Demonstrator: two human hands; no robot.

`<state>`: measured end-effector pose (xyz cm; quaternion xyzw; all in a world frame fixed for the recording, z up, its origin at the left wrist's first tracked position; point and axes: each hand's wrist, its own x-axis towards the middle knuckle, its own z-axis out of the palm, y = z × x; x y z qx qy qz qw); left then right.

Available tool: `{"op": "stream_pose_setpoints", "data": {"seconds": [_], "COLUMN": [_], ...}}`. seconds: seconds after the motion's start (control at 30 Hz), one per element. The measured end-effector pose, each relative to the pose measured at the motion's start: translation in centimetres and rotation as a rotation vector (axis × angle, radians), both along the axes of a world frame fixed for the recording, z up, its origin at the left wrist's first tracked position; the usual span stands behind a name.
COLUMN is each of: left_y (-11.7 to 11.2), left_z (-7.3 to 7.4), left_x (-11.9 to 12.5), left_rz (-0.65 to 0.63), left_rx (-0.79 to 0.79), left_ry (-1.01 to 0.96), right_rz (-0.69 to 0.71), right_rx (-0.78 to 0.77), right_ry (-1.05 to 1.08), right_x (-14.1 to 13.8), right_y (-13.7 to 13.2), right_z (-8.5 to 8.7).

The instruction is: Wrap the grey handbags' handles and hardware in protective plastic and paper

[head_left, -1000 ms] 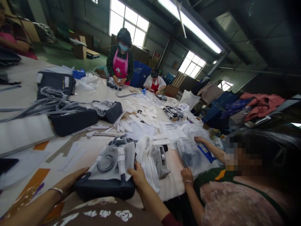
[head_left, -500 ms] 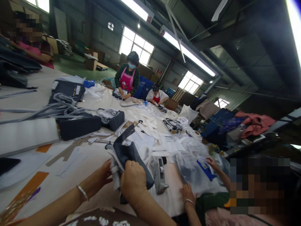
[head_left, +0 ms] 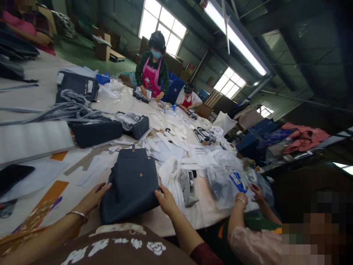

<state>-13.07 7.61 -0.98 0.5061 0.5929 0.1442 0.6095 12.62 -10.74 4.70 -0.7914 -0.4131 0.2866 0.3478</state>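
A dark navy bag (head_left: 131,184) with a small brass stud lies flat on the table, plain side up, at the near edge.

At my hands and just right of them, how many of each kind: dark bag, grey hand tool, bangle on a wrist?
Dark bag, between left hand and right hand: 1
Grey hand tool: 1
Bangle on your wrist, bangle on neighbour's wrist: 2
Total: 4

the dark bag (head_left: 131,184) looks like matt, smooth leather-like stuff (one small metal stud) — clear plastic bags (head_left: 224,180) shine glossy.
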Motion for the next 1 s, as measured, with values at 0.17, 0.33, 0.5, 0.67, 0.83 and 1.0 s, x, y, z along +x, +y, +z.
{"op": "stream_pose_setpoints", "data": {"seconds": [0.17, 0.33, 0.5, 0.67, 0.83, 1.0], "left_y": [-0.5, -1.0, -1.5, -2.7, -4.4, -5.7], "left_z": [1.0, 0.5, -0.3, -0.2, -0.8, -1.3], "left_x": [0.9, 1.2, 0.6, -0.3, -1.0, -1.8], "left_rz": [-0.199, -0.227, -0.250, -0.216, -0.197, -0.274], "left_rx": [0.396, 0.425, 0.260, 0.219, 0.362, 0.436], "left_ry": [0.134, 0.063, -0.035, 0.097, 0.037, 0.018], "right_rz": [-0.001, -0.081, -0.063, 0.116, 0.414, 0.524], "right_rx": [0.052, -0.028, -0.041, 0.100, 0.017, -0.137], "right_ry": [0.122, 0.105, -0.029, -0.439, -0.513, -0.666], "right_x": [-2.0, -3.8, -2.2, -2.1, -4.6, -6.9], "right_y": [1.1, -1.5, -3.2, 3.5, 12.2, 18.2], "right_z": [-0.9, -1.9, -0.8, 3.5, 4.3, 2.8]}}
